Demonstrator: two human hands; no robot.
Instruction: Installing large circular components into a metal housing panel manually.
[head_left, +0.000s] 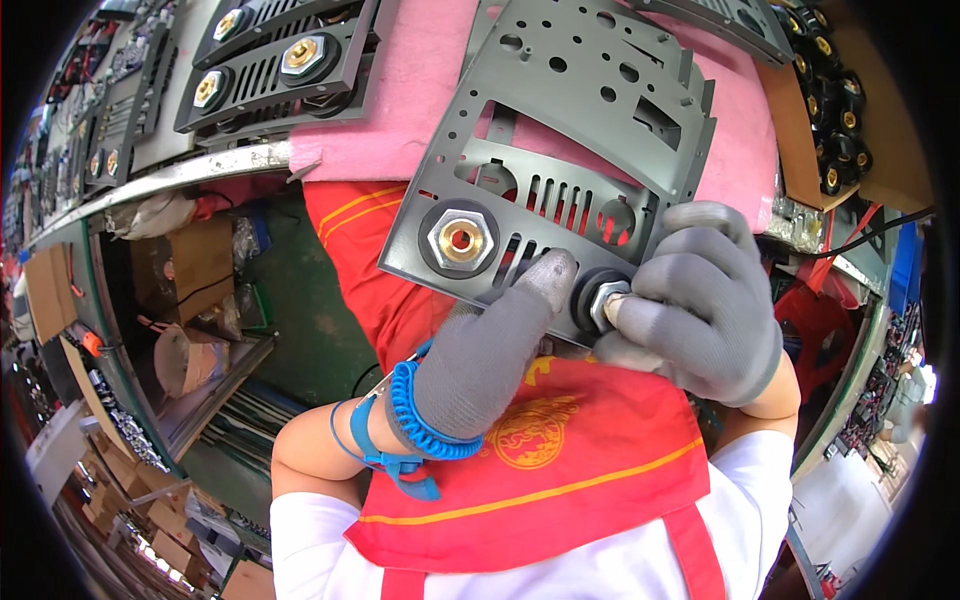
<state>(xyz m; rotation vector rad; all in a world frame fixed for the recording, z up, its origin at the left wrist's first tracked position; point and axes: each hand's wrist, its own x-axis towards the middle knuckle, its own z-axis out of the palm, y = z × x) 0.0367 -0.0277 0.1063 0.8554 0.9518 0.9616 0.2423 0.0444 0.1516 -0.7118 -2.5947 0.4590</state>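
Observation:
A grey sheet-metal panel (540, 85) with slots and round holes lies tilted, its near end over my lap. My left hand (480, 355), in a grey glove, grips the near edge with the thumb on top; its other fingers are hidden underneath. At the panel's near left corner sits a brass-centred fitting (460, 240) with a silver hex nut on a black ring. Near the right corner is a second black ring (583, 300). My gloved right hand (705, 305) closes its fingers on the silver hex nut (604, 300) there, covering part of it.
Pink padding (420, 70) covers the bench under the panel. Similar panels with brass fittings (290, 65) are stacked at the far left. A cardboard box (790, 140) at the far right holds several black-and-brass fittings (840, 110). A blue coiled strap (405, 410) circles my left wrist.

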